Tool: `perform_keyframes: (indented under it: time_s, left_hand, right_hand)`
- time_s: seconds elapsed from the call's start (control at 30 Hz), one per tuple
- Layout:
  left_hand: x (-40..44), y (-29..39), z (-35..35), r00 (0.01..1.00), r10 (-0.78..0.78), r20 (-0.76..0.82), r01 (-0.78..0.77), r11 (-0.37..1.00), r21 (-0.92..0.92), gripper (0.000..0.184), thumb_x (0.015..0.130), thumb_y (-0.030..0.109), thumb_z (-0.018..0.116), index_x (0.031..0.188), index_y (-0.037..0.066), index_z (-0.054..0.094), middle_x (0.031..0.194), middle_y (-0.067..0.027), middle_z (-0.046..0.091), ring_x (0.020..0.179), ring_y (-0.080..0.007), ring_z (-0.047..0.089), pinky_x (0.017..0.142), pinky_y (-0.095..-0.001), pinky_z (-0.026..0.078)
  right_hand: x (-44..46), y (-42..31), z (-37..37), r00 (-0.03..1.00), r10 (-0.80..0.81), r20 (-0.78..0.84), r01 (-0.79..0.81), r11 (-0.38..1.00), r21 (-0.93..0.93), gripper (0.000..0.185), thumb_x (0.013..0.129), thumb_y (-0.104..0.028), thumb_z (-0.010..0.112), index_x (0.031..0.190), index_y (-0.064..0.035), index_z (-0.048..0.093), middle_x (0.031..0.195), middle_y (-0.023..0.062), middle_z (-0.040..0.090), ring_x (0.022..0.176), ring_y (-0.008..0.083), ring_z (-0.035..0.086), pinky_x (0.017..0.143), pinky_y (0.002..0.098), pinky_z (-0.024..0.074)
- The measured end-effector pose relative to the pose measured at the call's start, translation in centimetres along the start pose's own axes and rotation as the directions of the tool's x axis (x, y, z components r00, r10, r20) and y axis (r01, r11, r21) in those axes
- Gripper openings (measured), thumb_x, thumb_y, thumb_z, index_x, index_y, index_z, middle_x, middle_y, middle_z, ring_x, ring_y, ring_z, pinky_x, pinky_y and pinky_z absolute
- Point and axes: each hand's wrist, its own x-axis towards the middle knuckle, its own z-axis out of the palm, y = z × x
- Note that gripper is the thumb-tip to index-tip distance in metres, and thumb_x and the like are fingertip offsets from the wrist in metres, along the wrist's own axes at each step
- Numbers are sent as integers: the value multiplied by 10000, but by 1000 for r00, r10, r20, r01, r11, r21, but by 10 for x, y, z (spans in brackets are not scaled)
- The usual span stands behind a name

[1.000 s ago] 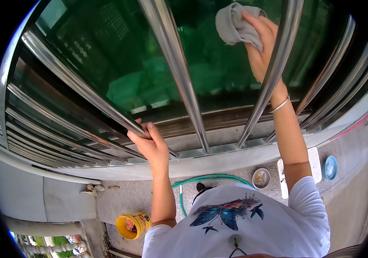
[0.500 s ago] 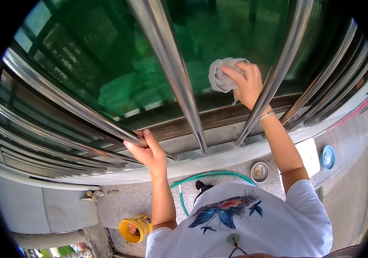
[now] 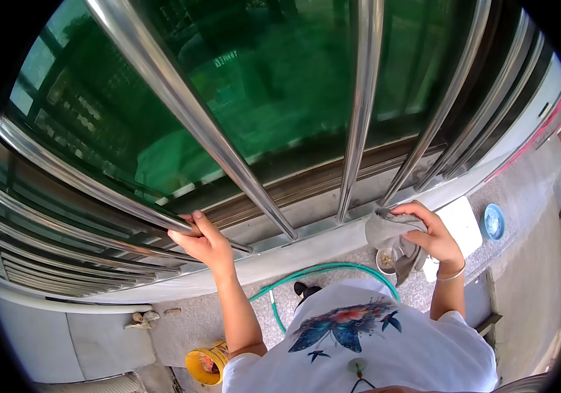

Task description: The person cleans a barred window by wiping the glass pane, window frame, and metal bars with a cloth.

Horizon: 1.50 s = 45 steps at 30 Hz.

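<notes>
My left hand (image 3: 206, 243) is wrapped round the lower end of a shiny metal bar (image 3: 97, 178) of the window grille. In my right hand (image 3: 435, 234) a crumpled grey cloth (image 3: 392, 230) hangs partly loose, in front of the sill and outside the bars. Behind the grille lies the green-tinted window pane (image 3: 274, 85), which shows reflections. Its dark frame runs along the bottom, above the pale sill (image 3: 274, 259).
A green hose (image 3: 272, 288) curls on the concrete below. A yellow bucket (image 3: 203, 367) stands at lower left. On the right are a metal bowl (image 3: 385, 260), partly behind the cloth, a white board-like surface (image 3: 458, 226) and a blue basin (image 3: 492, 221).
My right hand has come out from between the bars with the cloth, away from the glass and down, and the cloth now hangs looser. The view has shifted; my left hand keeps its hold.
</notes>
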Motion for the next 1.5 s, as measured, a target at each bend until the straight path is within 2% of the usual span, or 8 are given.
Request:
perform_keyframes:
  time_s: [0.1,0.2,0.4,0.57,0.77,0.97,1.1,1.5]
  left_hand:
    - [1,3,4,999,36,-11,-36,999,2,187,917,113,545,970,-12,416,897,-93,421,781,-163,425,728,-288,373]
    - [-1,12,1,999,-18,32,19,1000,-16,188,924,106,526,1007,-21,415,915,-95,422,789,-164,429,746,-282,381]
    - [-54,38,-21,933,351,74,-350,844,406,538,823,24,609,1286,-52,347,1219,-215,383,1104,-324,426,984,-412,362]
    - [-140,61,-40,648,-208,733,463,871,-163,412,897,86,548,1288,16,437,1133,-130,525,1064,-196,504,905,-359,425]
    - [-160,54,-50,635,-113,764,453,856,-250,514,909,78,524,1390,60,343,1233,-119,497,1156,-217,486,981,-363,397]
    - [-77,45,-123,442,-694,569,863,155,-480,554,891,66,544,1392,56,310,1288,-134,458,1201,-219,438,1030,-338,320]
    - [-13,44,-126,993,-78,90,109,899,-424,537,889,56,512,1378,-5,297,1335,-164,412,1241,-279,376,1066,-403,254]
    - [164,65,21,704,639,310,-696,706,127,608,816,-27,539,1392,56,363,1145,-204,541,940,-379,552,776,-445,464]
  right_hand:
    - [-56,87,-55,1000,-4,-1,4,770,637,456,634,-59,691,1071,25,593,1040,79,614,973,191,587,888,321,441]
    - [-83,109,-73,953,175,-249,-303,493,-816,309,716,-126,649,1006,-26,612,900,141,639,800,308,627,742,369,505]
    - [-89,70,-57,964,144,-223,-238,842,-485,269,720,11,589,989,-6,582,859,141,625,794,258,625,730,308,490]
    - [-34,12,42,987,-161,-16,152,956,-251,350,719,62,607,1054,-7,532,938,95,519,877,205,535,794,273,430]
    - [-5,-38,110,723,-118,681,210,976,-55,412,825,-83,642,1218,-38,527,1188,137,501,1028,227,559,805,303,480]
    - [61,-56,139,807,-589,33,572,768,-287,310,857,-28,550,1166,-18,529,1180,126,498,1003,214,552,842,304,458]
    - [109,-85,176,662,-677,-321,614,736,-286,376,877,-82,540,1229,8,445,1147,123,498,1056,204,516,938,322,407]
    - [147,-88,228,805,-435,-403,535,826,175,174,939,-136,537,872,-66,392,629,-33,419,449,19,353,379,188,290]
